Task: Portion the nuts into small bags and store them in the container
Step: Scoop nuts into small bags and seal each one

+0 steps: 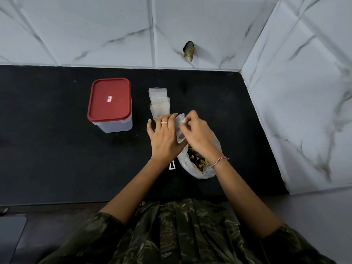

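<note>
Right grip [196, 132] pinches the top of a small bag [180, 128]; left grip [163, 138] lies nearly straight against it, thumb hidden, hold unclear; both hover over the nut bag [192, 169] on the desk [57, 149]; lidded container [110, 109] stands apart.

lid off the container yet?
No: the red lid sits flat on top of the clear container, covering its whole opening.

light: soft, even | shadows: faint | focus: sharp centre | edges: wide-angle bending of tile lines
</note>
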`<control>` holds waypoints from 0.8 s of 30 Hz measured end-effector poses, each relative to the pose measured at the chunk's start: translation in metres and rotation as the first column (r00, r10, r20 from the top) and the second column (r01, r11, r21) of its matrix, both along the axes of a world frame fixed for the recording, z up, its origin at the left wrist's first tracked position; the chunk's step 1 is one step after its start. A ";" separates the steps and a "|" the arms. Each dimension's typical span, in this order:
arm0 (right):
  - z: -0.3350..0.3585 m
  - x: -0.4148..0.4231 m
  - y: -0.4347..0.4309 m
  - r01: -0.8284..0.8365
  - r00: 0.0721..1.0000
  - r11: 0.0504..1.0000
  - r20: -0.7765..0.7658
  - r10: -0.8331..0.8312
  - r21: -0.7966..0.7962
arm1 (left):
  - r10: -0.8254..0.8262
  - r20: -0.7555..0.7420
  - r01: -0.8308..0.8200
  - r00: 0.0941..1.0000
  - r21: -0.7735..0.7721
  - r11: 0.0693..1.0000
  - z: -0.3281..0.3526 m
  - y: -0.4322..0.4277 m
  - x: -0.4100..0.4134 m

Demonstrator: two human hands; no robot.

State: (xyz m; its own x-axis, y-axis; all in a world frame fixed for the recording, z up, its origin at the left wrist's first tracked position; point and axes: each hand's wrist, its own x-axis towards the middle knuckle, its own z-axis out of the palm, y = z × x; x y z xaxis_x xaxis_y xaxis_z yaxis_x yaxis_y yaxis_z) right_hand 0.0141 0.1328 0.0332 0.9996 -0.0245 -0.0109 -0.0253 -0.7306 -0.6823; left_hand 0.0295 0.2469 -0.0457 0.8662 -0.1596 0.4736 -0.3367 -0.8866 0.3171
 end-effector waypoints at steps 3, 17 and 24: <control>0.008 -0.002 0.005 -0.050 0.992 0.995 -0.112 0.059 0.082 | -0.023 -0.016 0.021 1.000 -0.120 0.993 -0.001 0.003 0.001; 0.021 -0.002 0.011 -0.160 0.984 0.981 0.060 0.167 -0.108 | -0.355 -0.087 0.160 0.931 -0.777 0.609 0.000 0.017 0.002; 0.023 -0.004 0.026 -0.232 0.967 0.911 0.022 0.255 -0.341 | -0.358 -0.082 0.165 0.930 -0.778 0.606 -0.002 0.017 0.005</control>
